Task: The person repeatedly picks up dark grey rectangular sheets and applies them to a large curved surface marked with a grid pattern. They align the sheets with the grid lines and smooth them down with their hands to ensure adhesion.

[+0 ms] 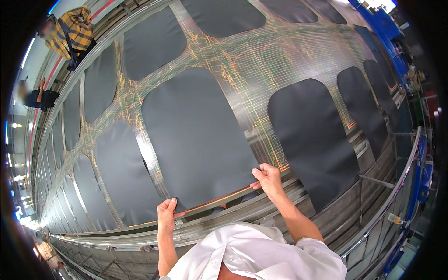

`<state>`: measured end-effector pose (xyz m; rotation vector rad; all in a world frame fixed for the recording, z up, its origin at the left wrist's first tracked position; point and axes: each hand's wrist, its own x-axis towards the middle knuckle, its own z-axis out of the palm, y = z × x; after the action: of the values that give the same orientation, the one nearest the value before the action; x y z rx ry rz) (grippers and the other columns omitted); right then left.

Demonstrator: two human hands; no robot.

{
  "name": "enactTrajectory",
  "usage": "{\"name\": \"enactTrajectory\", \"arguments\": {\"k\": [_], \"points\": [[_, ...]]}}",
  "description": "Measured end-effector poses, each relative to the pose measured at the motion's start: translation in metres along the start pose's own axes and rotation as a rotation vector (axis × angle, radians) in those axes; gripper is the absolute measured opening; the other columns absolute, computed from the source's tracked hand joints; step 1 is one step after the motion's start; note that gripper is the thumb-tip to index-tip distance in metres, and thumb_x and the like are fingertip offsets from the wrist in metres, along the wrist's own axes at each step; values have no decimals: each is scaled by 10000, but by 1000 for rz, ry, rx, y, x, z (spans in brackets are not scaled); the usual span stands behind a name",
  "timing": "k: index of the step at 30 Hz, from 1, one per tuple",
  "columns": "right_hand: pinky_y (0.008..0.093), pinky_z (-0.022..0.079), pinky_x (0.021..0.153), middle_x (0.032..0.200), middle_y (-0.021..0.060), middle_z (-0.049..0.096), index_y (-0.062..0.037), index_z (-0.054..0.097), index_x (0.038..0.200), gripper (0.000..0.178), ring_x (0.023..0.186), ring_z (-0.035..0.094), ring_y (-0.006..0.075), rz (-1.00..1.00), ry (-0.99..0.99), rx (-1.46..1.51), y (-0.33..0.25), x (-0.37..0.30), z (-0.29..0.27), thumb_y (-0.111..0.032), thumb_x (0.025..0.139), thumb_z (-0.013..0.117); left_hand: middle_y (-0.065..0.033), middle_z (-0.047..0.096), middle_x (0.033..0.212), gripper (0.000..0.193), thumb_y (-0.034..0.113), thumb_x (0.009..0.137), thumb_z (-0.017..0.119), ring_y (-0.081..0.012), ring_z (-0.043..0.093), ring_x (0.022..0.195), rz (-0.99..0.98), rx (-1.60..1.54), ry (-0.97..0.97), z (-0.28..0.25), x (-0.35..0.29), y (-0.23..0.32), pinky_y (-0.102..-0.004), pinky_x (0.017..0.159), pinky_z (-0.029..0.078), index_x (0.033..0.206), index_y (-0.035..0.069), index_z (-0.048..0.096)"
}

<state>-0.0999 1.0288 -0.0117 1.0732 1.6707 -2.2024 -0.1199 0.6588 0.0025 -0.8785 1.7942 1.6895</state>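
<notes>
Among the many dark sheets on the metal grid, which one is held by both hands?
The large central dark sheet: the left hand and the right hand pinch its two near corners. No hand touches the other sheets.

The dark sheet [196, 140] pinched at its near edge by the left hand [166, 215] and the right hand [268, 178] is seen as a matt, smooth, charcoal-grey material, thin and limp like rubber or coated cloth, and the neighbouring sheets [312, 135] share that finish. The conveyor bed [252, 65] beneath is made of glossy metal mesh with shiny steel rails [224, 219], and white cloth is worn as the sleeve [308, 249].
</notes>
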Motion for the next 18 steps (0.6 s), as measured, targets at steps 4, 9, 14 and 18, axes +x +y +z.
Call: {"name": "enactTrajectory", "arguments": {"k": [4,9,14,18], "points": [[245,513,402,635,29,566,17,545,786,191,511,646,155,9,-2,-25,3,0,-2,-91,915,635,4,578,655,250,235,928,669,-70,551,555,0,-2,14,-1,2,-8,-316,558,624,786,33,632],[247,522,422,659,56,607,31,570,826,164,522,654,163,22,13,-72,0,-2,0,-89,922,628,-7,589,655,234,211,916,684,-92,577,552,-15,-23,41,4,5,-10,-314,550,622,785,25,628],[263,547,454,665,65,610,17,561,803,179,535,662,185,8,-15,-80,10,1,-5,-97,919,635,-38,631,688,249,219,921,675,-151,649,592,-38,-27,39,8,3,-7,-292,530,603,785,17,625],[258,543,458,677,62,613,-12,558,787,183,548,667,186,22,-18,-85,12,1,-3,-105,928,629,-47,642,696,257,228,929,665,-160,661,608,-38,-5,26,2,6,-13,-291,533,594,782,20,630]]}}
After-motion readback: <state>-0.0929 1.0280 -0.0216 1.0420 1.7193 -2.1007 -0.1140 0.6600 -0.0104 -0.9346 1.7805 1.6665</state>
